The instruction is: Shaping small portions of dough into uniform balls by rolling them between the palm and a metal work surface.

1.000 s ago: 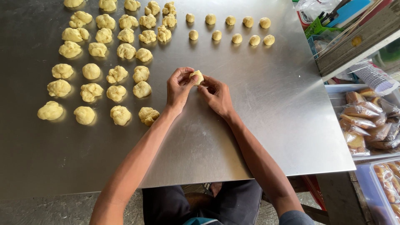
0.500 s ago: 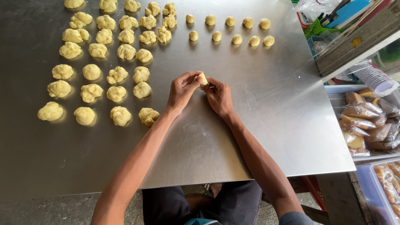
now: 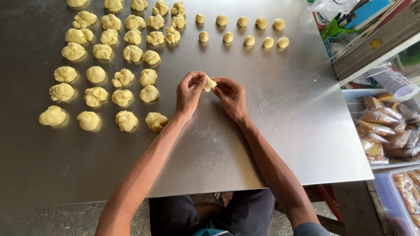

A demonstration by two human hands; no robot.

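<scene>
- The piece of dough (image 3: 209, 83) is sitting just above the middle of the frame, pinched between the fingertips of both hands and lifted a little off the steel table (image 3: 271, 122).
- The left hand (image 3: 189, 92) is closing on the dough from the left, fingers curled over and thumb pressing against its side.
- The right hand (image 3: 230, 96) is gripping the same piece from the right, fingers bent and tips touching the pale lump; whether the palm is touching the table I cannot tell.
- Both forearms are reaching up from the bottom edge of the frame, meeting in a narrow V at the dough.
- Shaped dough lumps (image 3: 122, 78) are lying in loose rows across the upper left of the frame, knobbly and pale yellow; the nearest one (image 3: 156, 122) is resting just left of the left wrist.
- Small round dough balls (image 3: 245, 30) are lining up in two short rows at the top centre, well apart from the hands.
- Clear bags of baked goods (image 3: 385, 126) are piling up in a bin at the right edge, beside the table.
- A clutter of coloured items (image 3: 345, 22) is standing in the upper right corner.
</scene>
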